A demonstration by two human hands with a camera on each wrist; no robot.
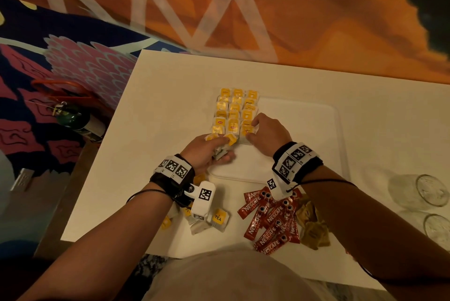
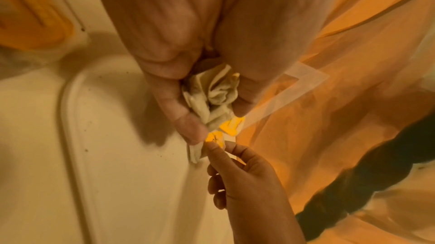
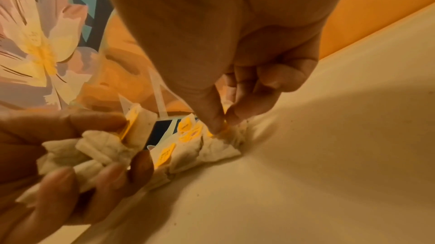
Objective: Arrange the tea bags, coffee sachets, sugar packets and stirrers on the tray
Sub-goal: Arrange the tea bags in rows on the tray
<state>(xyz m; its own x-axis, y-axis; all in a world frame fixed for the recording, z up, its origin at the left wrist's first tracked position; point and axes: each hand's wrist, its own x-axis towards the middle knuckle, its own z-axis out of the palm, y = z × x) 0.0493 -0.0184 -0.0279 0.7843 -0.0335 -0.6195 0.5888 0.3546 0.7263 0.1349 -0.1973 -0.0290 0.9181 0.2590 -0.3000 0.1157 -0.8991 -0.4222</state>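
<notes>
Yellow-tagged tea bags (image 1: 235,112) lie in 3 neat columns at the left end of the white tray (image 1: 316,110) in the head view, and the job in hand is extending those columns toward the near edge. The left hand (image 1: 207,152) sits at the tray's near left corner, fingers curled round a small bunch of bags, while the right hand (image 1: 266,136) pinches 1 bag at the near end of the right-hand column. Loose tea bags (image 1: 219,219), red coffee sachets (image 1: 272,220) and brown sugar packets (image 1: 314,227) wait on the table (image 1: 158,105) nearer the body; no stirrers are visible. 2 glasses (image 1: 428,193) stand off to the right.

From the left wrist, the crumpled paper bags (image 2: 215,97) are bunched between thumb and fingers, and the right hand's fingertips (image 2: 215,148) meet them at a yellow tag. Feeding 1 bag at a time off this bunch, tag upward, probably keeps the rows even.

From the right wrist, thumb and forefinger (image 3: 215,123) nip a tag and press the bag (image 3: 219,147) down at the row's end. Setting it so it just overlaps its neighbour, then letting go without dragging, should avoid disturbing the bags already laid; these light bags likely shift at a brush.
</notes>
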